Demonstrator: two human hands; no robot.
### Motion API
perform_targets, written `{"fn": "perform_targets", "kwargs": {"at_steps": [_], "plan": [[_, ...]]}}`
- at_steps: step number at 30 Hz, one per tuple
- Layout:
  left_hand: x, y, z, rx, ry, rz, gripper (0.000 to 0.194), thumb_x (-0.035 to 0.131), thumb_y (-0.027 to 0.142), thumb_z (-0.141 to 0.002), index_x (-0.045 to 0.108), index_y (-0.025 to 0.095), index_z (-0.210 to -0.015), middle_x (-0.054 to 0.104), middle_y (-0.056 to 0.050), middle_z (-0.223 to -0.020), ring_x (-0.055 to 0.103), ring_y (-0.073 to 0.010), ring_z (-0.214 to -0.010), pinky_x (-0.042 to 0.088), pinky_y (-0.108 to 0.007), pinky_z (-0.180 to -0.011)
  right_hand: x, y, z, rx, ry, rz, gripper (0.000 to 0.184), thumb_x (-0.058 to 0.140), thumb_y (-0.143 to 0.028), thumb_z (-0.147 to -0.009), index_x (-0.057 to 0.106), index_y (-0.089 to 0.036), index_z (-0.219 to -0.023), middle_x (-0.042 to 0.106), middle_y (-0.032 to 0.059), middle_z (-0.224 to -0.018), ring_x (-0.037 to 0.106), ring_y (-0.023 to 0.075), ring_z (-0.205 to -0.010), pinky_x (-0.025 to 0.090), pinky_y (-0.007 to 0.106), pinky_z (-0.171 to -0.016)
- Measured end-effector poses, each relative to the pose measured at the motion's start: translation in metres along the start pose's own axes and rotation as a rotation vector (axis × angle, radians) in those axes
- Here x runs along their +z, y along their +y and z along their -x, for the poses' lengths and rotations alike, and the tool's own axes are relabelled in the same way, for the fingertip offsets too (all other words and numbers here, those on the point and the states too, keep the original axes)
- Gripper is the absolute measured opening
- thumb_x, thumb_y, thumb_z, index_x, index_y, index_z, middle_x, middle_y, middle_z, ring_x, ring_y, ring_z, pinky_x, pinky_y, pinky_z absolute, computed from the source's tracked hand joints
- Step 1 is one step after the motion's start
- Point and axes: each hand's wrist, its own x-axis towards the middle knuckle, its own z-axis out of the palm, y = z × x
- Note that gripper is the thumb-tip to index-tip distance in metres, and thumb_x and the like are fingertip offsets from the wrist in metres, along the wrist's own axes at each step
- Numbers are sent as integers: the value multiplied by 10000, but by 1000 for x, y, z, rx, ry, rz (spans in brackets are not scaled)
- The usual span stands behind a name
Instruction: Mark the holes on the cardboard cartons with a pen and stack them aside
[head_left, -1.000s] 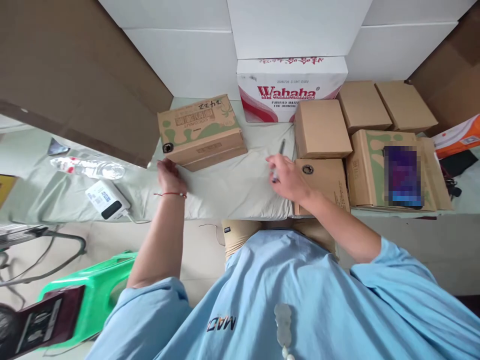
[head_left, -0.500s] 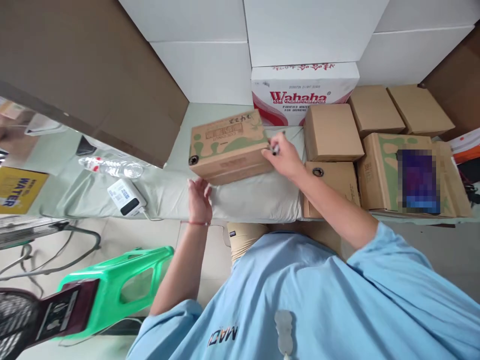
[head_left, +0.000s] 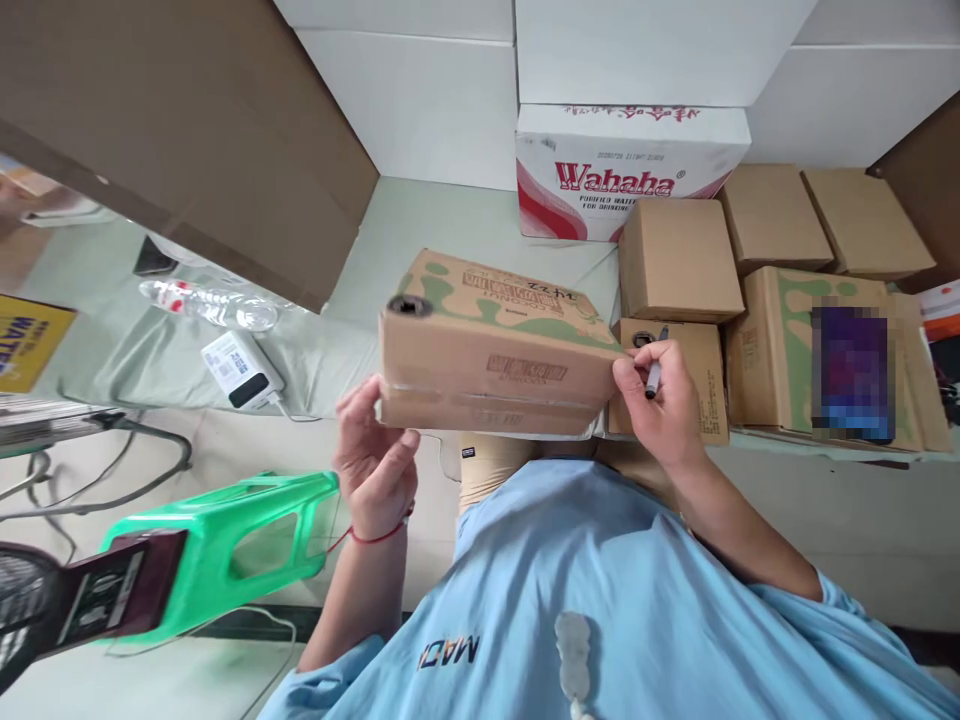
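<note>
A brown cardboard box (head_left: 465,360) with green blotches, printing and the handwritten number 2422 on top is tilted at the table's front edge. My left hand (head_left: 375,450) closes on its lower left corner, fingers at the side and thumb near the bottom edge. At the box's right end, my right hand (head_left: 664,405) pinches the edge with thumb and fingertips. A grey and black marker pen (head_left: 654,375) is also tucked between the fingers of that hand. A dark round hole shows at the box's near left corner.
To the right stand several cardboard boxes (head_left: 679,260), and a device with a blurred-out screen (head_left: 853,370) lies on one. A Wahaha carton (head_left: 630,175) stands behind. Leftward are a plastic bottle (head_left: 214,303), a white power bank (head_left: 241,368) and a green stool (head_left: 225,540).
The box has come toward me, turned and tilted, showing more of its front side. My left hand has taken hold of its corner; my right hand has moved right and nearer with the marker pen.
</note>
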Motion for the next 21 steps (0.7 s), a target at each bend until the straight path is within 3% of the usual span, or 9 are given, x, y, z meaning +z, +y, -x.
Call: {"fn": "perform_targets", "kwargs": {"at_steps": [2,4,8,10,15,18,21], "plan": [[2,16,-9,130,37,18,633,931,509,-773,758,452,-1380,614,-14,-1533,500,-348,-1534,537,-469,-1226,-2,-3,-4,-2,10,-46,347,689,-582,-1043,514,-288,-986,721,10,-891,705,169,-738,597,312,-704],[8,22,-15,145,40,35,593,911,465,-802,756,484,-1374,622,5,-1531,540,-318,-1476,600,-441,-1136,0,-3,-8,-1,1,-116,356,703,-587,-1038,508,-293,-991,766,35,-955,757,189,-812,633,332,-752],[20,4,-20,-86,6,68,543,891,364,-820,766,391,-1347,654,-33,-1411,653,-217,-1135,614,-387,-1055,10,6,-6,4,-91,-302,314,711,-518,-1047,481,-304,-1028,816,93,-1160,831,257,-1108,688,414,-928],[22,-10,-18,-172,22,58,496,882,331,-821,768,344,-1303,670,-43,-1308,648,-199,-1098,588,-364,-1066,11,13,-2,18,-131,-332,281,720,-459,-1047,486,-305,-1047,818,110,-1229,836,264,-1137,696,435,-959],[18,-28,-5,-192,76,13,312,853,279,-824,793,298,-1129,652,-28,-1051,648,-215,-1115,563,-343,-1042,6,22,14,47,-166,-253,221,714,-388,-1045,513,-296,-1046,829,109,-1235,840,254,-1099,695,396,-892],[16,-21,3,-100,34,-76,362,839,291,-868,824,336,-1227,710,-33,-1123,682,-236,-1101,566,-394,-1056,2,23,17,41,-96,-140,203,715,-352,-1015,522,-288,-1027,821,60,-1161,806,199,-902,634,311,-742],[18,-3,8,117,-53,-229,424,807,303,-927,825,382,-1342,783,-35,-1279,684,-306,-1290,496,-505,-1217,-2,26,14,67,32,-42,216,737,-301,-946,526,-282,-982,732,-25,-909,648,141,-650,513,274,-598]]}}
